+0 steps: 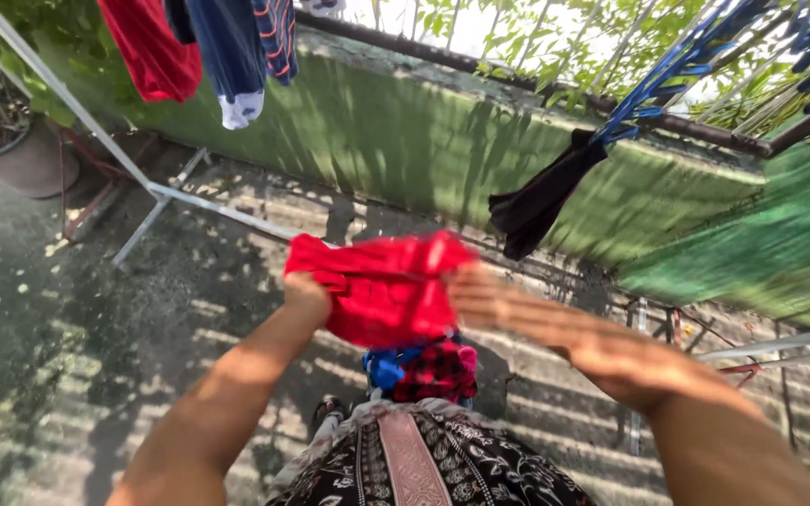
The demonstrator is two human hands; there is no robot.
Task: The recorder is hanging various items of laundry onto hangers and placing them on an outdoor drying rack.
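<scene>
Outdoors, both hands, left hand [307, 295] and right hand [480, 298], grip a red garment [382, 286] (fingers closed).

Bright red soft cloth garment [382, 290]: crumpled, partly bunched, folds across upper edge; lit by sun, slightly blurred. Held in air at chest height, gripped at left edge by left hand [307, 295], at right edge by right hand [480, 295]. Hangs above pile of blue and red-black checked fabric. Exact garment type not discernible.
</scene>
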